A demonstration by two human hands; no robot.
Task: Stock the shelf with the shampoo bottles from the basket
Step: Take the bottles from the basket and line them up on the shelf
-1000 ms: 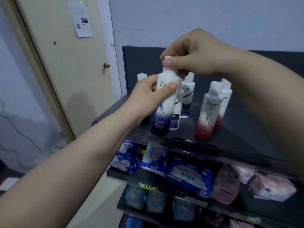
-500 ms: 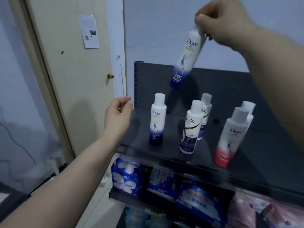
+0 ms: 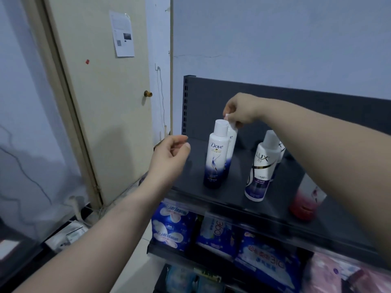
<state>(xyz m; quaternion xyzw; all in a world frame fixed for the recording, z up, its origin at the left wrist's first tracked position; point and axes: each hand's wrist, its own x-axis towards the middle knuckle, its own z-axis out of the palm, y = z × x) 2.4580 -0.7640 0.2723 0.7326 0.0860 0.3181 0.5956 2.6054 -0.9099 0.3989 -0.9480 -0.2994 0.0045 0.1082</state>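
Observation:
My right hand [image 3: 240,109] pinches the white cap of a blue Dove shampoo bottle [image 3: 232,136], which stands on the dark top shelf [image 3: 232,197] right behind another blue Dove bottle [image 3: 215,157]. The front bottle hides most of the held one. My left hand [image 3: 171,157] hovers left of the shelf's corner with loosely curled fingers, holding nothing. Two Lux bottles [image 3: 261,168] stand to the right, one behind the other. A red Dove bottle [image 3: 306,199] is partly hidden under my right forearm. The basket is out of view.
Lower shelves hold blue packs [image 3: 173,229] and pink packs [image 3: 338,269] of pads. A cream door [image 3: 101,102] with a brass knob stands to the left. The shelf's dark back panel [image 3: 211,98] rises behind the bottles.
My right hand has brought the blue Dove bottle down from high in the air to the shelf behind the other Dove bottle. My left hand has drifted slightly right.

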